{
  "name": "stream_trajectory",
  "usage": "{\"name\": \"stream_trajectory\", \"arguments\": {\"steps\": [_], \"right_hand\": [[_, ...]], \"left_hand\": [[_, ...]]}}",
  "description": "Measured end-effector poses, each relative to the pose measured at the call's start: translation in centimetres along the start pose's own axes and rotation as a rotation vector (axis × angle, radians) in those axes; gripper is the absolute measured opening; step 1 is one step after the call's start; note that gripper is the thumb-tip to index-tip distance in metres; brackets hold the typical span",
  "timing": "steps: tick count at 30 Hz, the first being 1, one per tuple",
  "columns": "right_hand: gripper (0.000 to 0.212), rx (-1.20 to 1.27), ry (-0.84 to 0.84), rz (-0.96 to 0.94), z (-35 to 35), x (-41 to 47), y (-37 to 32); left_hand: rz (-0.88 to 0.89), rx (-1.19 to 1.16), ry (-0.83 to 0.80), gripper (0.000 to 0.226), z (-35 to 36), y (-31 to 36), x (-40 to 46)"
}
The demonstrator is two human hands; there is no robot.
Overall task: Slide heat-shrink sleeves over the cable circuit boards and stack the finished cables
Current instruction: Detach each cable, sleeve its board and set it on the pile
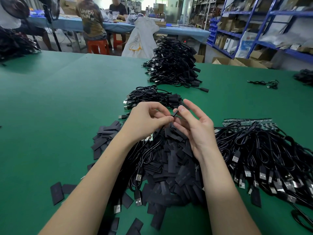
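**Two hands meet over the sleeve heap, one sleeve pinched between them**

Dozens of flat black heat-shrink sleeves (171, 170) lie heaped on the green table (50, 107) nearest the person, directly under both forearms, so a fresh one is always within reach. To the right, unsleeved cables (264, 150) fan out with their USB plugs toward the person and their bare circuit boards (249, 123) lined up at the far edge, apparently to be drawn one at a time.

Above the heap, the left hand (145, 122) pinches the end of a cable between thumb and forefinger, the lead trailing down onto the sleeves. The right hand (194, 128) holds a single sleeve (175, 114) edge-on at its fingertips, remaining fingers spread loosely; the sleeve touches the left fingertips. This looks like the threading step, though whether a board has entered the sleeve is hidden.

Just beyond the hands sits a small stack of sleeved cables (152, 97), and farther off a tall pile (172, 65), both probably finished work.
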State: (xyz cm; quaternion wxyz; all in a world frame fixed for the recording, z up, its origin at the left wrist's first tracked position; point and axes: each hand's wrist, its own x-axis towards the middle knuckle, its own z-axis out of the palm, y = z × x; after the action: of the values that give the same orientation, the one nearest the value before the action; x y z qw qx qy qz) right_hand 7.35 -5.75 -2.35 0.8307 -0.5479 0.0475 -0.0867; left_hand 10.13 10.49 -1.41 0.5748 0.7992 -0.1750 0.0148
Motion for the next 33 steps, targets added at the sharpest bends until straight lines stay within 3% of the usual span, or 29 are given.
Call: {"name": "stream_trajectory", "arguments": {"steps": [4,11,15,18,24,33], "right_hand": [[0.042,-0.028,-0.018,0.023,-0.3,0.1,-0.2],[0.037,0.03,0.035,0.065,-1.4,0.3,-0.5],[0.026,0.099,0.065,0.064,-1.8,0.5,-0.6],[0.018,0.132,0.078,0.076,-1.8,0.4,-0.7],[0.024,0.071,0.037,0.077,-1.6,0.5,-0.4],[0.028,0.055,0.006,0.097,-1.8,0.7,0.0]], "left_hand": [[-0.008,-0.009,-0.019,0.009,0.0,0.1,-0.1],[-0.077,-0.041,-0.205,0.021,-1.2,0.0,-0.4],[-0.036,-0.155,-0.078,0.018,-0.9,0.4,-0.1],[0.03,-0.113,0.028,0.014,-0.3,0.8,1.0],[0.114,0.116,0.082,0.015,1.0,1.4,5.3],[0.329,0.894,0.154,0.02,-1.8,4.2,14.8]]}}
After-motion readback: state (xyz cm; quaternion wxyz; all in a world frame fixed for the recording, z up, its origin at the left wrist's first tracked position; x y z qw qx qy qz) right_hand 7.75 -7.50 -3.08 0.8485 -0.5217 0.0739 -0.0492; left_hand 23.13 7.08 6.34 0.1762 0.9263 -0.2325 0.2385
